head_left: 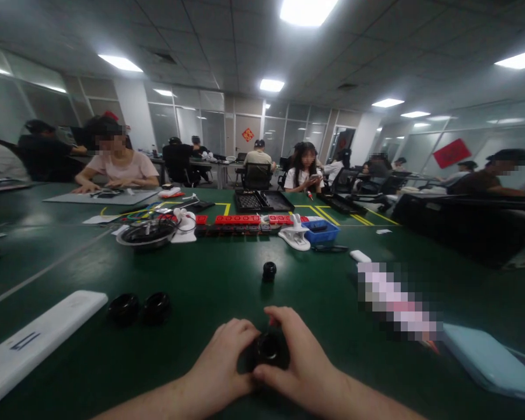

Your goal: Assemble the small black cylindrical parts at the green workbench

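Observation:
A glossy black round part with a hole in its top (270,348) is between my two hands, low in the middle of the view. My left hand (225,359) curls its fingers and thumb against the part's left side. From the right, my right hand (300,350) grips it, the thumb at the front and the fingers round the far side. Straight ahead on the green table stands a smaller black round piece (269,271). Off to the left sit two similar black ring-shaped parts, one (123,309) beside the other (156,307).
A long white bar (39,350) lies at left, a light blue case (494,359) at right. Farther back are a bowl of black parts (144,234), a red strip of blocks (238,220), a white clamp (296,234) and a blue bin (321,231). People sit across the table.

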`<state>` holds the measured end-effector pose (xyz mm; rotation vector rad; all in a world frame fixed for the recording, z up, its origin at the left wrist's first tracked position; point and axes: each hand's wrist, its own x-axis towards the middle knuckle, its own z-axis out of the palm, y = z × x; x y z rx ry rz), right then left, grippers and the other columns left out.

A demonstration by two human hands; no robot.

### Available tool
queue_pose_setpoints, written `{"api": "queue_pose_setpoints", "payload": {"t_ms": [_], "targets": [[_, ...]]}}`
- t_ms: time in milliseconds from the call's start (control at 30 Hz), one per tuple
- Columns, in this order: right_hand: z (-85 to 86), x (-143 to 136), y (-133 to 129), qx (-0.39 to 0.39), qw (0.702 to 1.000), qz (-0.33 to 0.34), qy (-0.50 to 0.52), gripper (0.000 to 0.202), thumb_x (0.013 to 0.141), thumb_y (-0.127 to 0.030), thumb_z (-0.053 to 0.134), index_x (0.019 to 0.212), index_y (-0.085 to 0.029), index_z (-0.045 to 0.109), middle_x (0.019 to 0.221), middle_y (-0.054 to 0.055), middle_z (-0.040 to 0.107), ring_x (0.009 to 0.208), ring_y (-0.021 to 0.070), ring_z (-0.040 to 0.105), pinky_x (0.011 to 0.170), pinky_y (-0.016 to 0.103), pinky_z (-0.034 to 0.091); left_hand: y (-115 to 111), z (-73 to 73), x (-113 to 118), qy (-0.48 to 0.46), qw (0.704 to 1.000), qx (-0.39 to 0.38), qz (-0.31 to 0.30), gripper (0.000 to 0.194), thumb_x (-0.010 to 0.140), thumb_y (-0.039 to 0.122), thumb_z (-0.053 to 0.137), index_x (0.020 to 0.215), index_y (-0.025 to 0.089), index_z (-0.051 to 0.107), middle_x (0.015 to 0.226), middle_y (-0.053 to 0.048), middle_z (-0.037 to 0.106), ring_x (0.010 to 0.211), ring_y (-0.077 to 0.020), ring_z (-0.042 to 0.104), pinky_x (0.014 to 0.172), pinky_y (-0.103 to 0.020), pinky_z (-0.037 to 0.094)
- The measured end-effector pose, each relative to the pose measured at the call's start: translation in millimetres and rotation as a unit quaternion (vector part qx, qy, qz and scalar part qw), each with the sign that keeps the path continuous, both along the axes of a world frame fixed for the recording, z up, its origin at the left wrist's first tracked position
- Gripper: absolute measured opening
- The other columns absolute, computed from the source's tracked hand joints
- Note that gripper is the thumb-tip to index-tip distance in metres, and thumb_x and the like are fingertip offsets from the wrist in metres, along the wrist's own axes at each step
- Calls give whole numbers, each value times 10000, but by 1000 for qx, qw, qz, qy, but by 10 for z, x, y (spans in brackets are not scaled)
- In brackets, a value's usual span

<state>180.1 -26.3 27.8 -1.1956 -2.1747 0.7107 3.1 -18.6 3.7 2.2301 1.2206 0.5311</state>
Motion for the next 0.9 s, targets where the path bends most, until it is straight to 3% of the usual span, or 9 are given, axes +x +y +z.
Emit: {"api": "queue_pose_setpoints", "payload": {"t_ms": [67,167,267,533,600,733,800,900], "targets": [[-2,3,6,-12,1000,5,5,595,619,-206,657,1160,-159,413,1021,83,529,945,231,512,850,386,425,-3,12,5,3,1000,-1,-3,233,644,255,657,855,208,568,932,-16,550,868,-217,482,757,-305,380],[13,22,-12,2,997,69,33,542,652,-122,547,1173,-170,404,1073,83,530,985,214,513,882,363,409,-5,1,4,12,1000,-1,1,254,649,240,630,891,207,561,943,-22,548,884,-221,481,766,-311,381],[46,38,-40,27,992,116,46,605,605,-63,477,1195,-158,387,1137,97,513,1048,219,485,924,374,373,0,-24,-6,19,1000,3,2,325,643,260,639,953,212,552,974,-32,545,896,-231,478,782,-325,381],[21,-14,5,27,999,20,-29,643,601,-303,714,1163,-151,442,1073,97,523,990,253,476,868,405,396,-17,62,10,15,1000,-3,-4,241,656,271,639,873,200,565,950,-26,548,877,-221,488,767,-310,387],[14,-14,7,15,999,28,-32,610,623,-256,687,1171,-164,436,1052,83,527,969,241,489,860,393,403,-21,70,17,20,1000,-2,-1,229,647,232,626,864,201,561,939,-23,549,879,-219,489,771,-310,386],[42,25,-18,15,994,106,9,602,628,-89,542,1205,-173,393,1085,83,518,995,220,496,878,368,403,-12,35,9,15,1000,-4,-4,289,641,230,627,921,210,557,984,-31,550,913,-230,483,802,-327,379],[59,46,-27,35,991,126,25,635,615,-83,527,1224,-170,367,1141,99,497,1051,232,468,912,392,378,-6,13,-1,8,1000,-6,-8,321,643,274,649,946,215,560,1008,-35,548,920,-235,480,809,-334,377],[64,52,-20,57,994,90,18,636,627,-166,612,1217,-152,373,1175,121,478,1085,255,437,926,422,361,-2,-5,-13,-1,1000,0,-8,297,647,304,662,915,213,570,997,-33,549,911,-234,479,792,-324,382]]}}
